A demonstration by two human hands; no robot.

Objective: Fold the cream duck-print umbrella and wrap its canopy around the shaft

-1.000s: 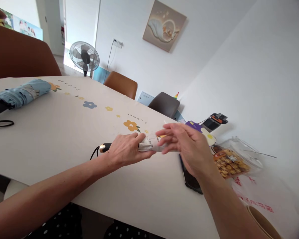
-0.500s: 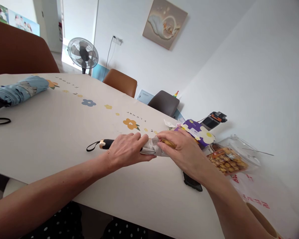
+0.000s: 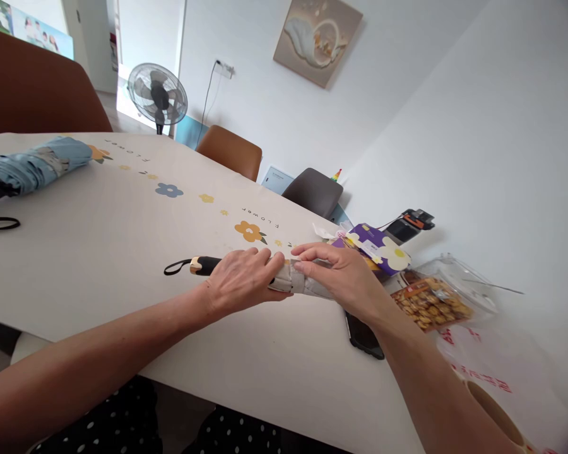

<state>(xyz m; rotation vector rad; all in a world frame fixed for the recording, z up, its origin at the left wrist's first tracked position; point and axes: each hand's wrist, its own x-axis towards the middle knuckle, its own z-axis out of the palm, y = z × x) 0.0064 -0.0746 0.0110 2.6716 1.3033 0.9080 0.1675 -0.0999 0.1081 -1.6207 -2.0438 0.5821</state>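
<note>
A folded umbrella (image 3: 312,287) with pale, whitish fabric lies across the near part of the table. Its black handle with a gold-coloured end and a black wrist loop points left. My left hand (image 3: 246,277) is wrapped over the umbrella just beyond the handle. Toward the other end, my right hand (image 3: 341,271) pinches at the fabric near a band around it, thumb and fingers close together. The far tip of the umbrella is hidden behind my right hand. A second folded umbrella (image 3: 42,165), light blue, rests at the table's left.
A phone (image 3: 363,334) lies beside my right forearm. To the right are a purple box (image 3: 376,246), a clear container of snacks (image 3: 430,306), a plastic bag (image 3: 492,372) and a tape-like roll (image 3: 492,410). Chairs (image 3: 230,151) and a fan (image 3: 158,94) stand beyond the white table (image 3: 99,252).
My right hand has shifted its fingers along the umbrella, and a yellowish-brown part seen under them is now covered by pale fabric. My left hand keeps its hold.
</note>
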